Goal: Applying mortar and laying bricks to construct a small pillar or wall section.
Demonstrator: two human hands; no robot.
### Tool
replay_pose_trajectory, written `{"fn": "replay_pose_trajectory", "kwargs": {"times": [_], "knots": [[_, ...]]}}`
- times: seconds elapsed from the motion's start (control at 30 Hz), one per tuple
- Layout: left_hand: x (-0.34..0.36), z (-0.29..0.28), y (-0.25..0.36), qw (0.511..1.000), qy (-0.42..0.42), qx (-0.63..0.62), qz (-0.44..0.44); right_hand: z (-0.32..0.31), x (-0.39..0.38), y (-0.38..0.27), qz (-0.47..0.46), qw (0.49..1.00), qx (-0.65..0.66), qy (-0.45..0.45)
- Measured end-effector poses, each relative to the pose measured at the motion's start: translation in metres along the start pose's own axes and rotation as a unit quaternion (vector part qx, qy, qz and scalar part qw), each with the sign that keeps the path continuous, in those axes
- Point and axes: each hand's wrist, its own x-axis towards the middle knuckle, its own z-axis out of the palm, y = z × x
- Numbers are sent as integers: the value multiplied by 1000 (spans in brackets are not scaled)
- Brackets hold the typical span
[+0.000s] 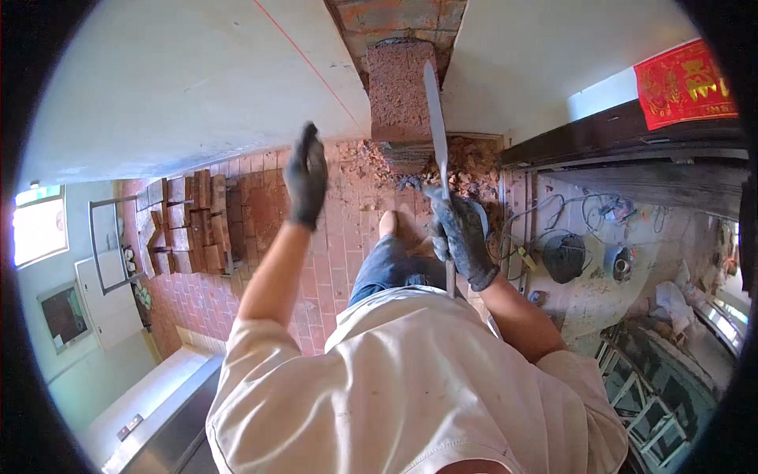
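Gripping a long-bladed trowel (436, 118), the gloved right hand (462, 241) works with fingers wrapped around it, just on the wearer's side of the brick pier (403, 91) — and that slim blade points up across the pier's right edge in this view, though whether metal meets brick I cannot tell! Over to the left of the pier, the gloved left hand (306, 178) is up, slightly blurred, fingers extended and free of any grip. Loose rubble (474, 167) spills around the pier's foot, while a red line (308, 59) slants down toward its left side. Well left of the pier sits a stack of bricks (185, 225); to its right, past the rubble, a black bucket (564, 257) — and farther right of the pier hangs a red banner (683, 83).
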Motion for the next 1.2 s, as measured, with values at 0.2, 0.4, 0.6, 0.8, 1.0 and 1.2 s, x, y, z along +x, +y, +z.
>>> {"fn": "replay_pose_trajectory", "kwargs": {"times": [0.2, 0.4, 0.6, 0.8, 1.0, 1.2], "knots": [[110, 119, -18, 926, -205, -256, -186, 34, 18, -7, -82, 996, 32, 32], [112, 160, -67, 902, -236, -350, -93, 55, 17, 14, -13, 987, 138, 77], [113, 153, -54, 886, -230, -371, -159, 61, 48, 29, -32, 985, 139, 95], [115, 151, -70, 903, -197, -358, -131, 64, 53, 36, -67, 990, 73, 96], [116, 153, -64, 885, -204, -393, -141, 57, 61, 20, -35, 992, 92, 74], [114, 153, -49, 879, -222, -389, -166, 50, 59, 24, -38, 992, 96, 70]]}}
